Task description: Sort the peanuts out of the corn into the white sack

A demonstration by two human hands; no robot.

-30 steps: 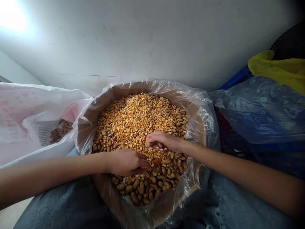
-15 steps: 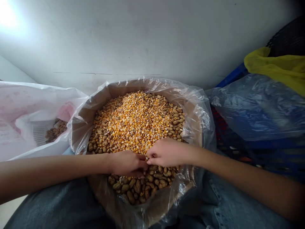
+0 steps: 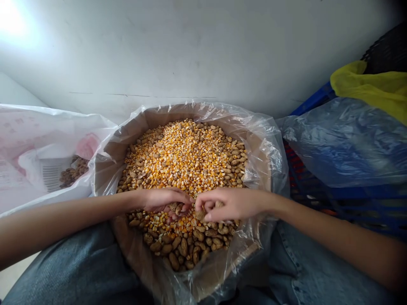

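Holding peanuts in curled left hand; right hand grasps another peanut just beside; loose pods bodyward of both, axes mixed.

left hand curled, right hand curled just beside; forearms angled inward

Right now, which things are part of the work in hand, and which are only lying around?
Apparently in use:
left hand
right hand
peanuts
corn kernels
plastic-lined container

Seemingly just lying about:
printed white bag
yellow mesh
clear plastic
blue crate
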